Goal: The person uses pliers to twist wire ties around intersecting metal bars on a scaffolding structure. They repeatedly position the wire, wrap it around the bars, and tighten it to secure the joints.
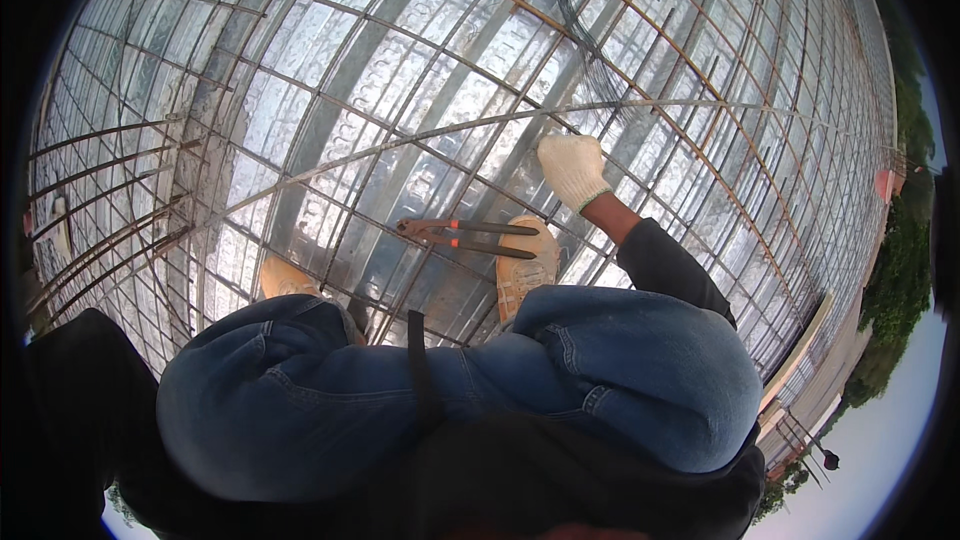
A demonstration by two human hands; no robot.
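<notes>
My right hand (572,168), in a cream knitted glove, is closed in a fist over the rebar mesh (440,48). A short dark rod or wire end shows at its knuckles; whether the fingers hold it is hidden. Just beyond the hand, a bundle of thin tie wires (597,70) lies across the bars. A pair of end-cutting pincers (470,236) rests on the mesh between my feet. Its jaws point left, and its dark handles with orange-red bands reach over my right shoe (530,265). My left hand is out of view; only a dark sleeve (75,390) shows at the lower left.
Ribbed shiny metal decking (300,110) lies under the mesh. Several thicker bars (110,240) jut in from the left. A long pale strip (400,142) arcs across the mesh. My tan left shoe (285,278) stands on the decking. Trees (890,290) rise beyond the right edge.
</notes>
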